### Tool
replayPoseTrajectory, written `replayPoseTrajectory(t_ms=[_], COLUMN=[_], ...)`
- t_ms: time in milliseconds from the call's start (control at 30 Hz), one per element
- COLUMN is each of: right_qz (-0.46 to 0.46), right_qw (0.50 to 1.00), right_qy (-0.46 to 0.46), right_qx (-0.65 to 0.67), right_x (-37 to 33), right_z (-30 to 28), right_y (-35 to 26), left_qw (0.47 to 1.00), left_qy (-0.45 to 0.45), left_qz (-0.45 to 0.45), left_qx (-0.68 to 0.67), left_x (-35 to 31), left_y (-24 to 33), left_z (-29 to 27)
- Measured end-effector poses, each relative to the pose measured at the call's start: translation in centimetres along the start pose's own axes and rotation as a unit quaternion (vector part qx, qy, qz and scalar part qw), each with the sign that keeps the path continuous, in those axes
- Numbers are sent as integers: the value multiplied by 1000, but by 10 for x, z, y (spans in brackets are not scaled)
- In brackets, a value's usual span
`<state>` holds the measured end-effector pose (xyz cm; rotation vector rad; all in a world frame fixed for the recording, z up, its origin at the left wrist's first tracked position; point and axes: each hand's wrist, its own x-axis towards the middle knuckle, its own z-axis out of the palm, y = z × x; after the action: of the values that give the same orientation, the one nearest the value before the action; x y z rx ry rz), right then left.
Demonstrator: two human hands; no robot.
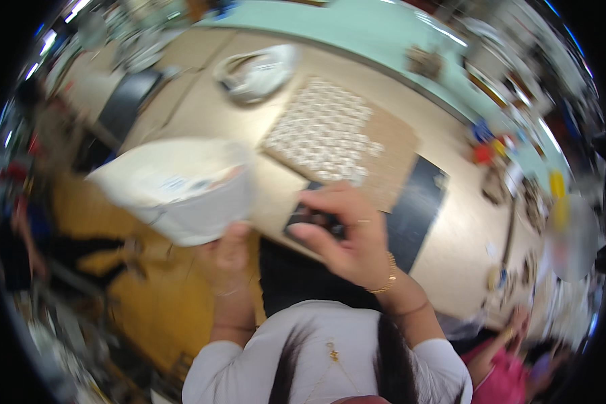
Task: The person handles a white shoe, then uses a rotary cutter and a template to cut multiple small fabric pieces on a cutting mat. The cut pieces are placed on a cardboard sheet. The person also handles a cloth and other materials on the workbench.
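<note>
Head view: my left hand (230,250) is closed on the near edge of a white bag (182,161), thumb in front, presumably to support it where it overhangs the yellow floor (145,286). My right hand (350,232) curves over a dark object (295,219) at the table (471,249) edge; blur hides whether it grips. Beyond, a brown board (392,155) lies flat, likely keeping small white pieces (320,124) in rows.
</note>
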<state>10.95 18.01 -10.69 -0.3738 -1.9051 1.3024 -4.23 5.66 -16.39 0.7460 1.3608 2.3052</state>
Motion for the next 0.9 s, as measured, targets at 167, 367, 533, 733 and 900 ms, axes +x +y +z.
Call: replayPoseTrajectory(t_ms=[167, 367, 533, 733, 900], right_qz=[103, 257, 313, 287, 241], right_qw=[972, 888, 840, 845, 832], right_qy=[46, 178, 285, 334, 377], right_qx=[-204, -337, -340, -303, -327], right_x=[-44, -129, -162, -131, -95], right_z=[-50, -112, -144, -173, -193], right_y=[34, 64, 98, 136, 149], left_qw=[903, 685, 547, 543, 645], left_qy=[-117, -175, -157, -52, -233], left_qz=[-91, 8, 38, 24, 205], left_qx=[403, 707, 822, 838, 698], left_x=[80, 201, 224, 194, 191], left_y=[0, -82, -124, -115, -112], left_z=[-56, -118, -96, -33, 44])
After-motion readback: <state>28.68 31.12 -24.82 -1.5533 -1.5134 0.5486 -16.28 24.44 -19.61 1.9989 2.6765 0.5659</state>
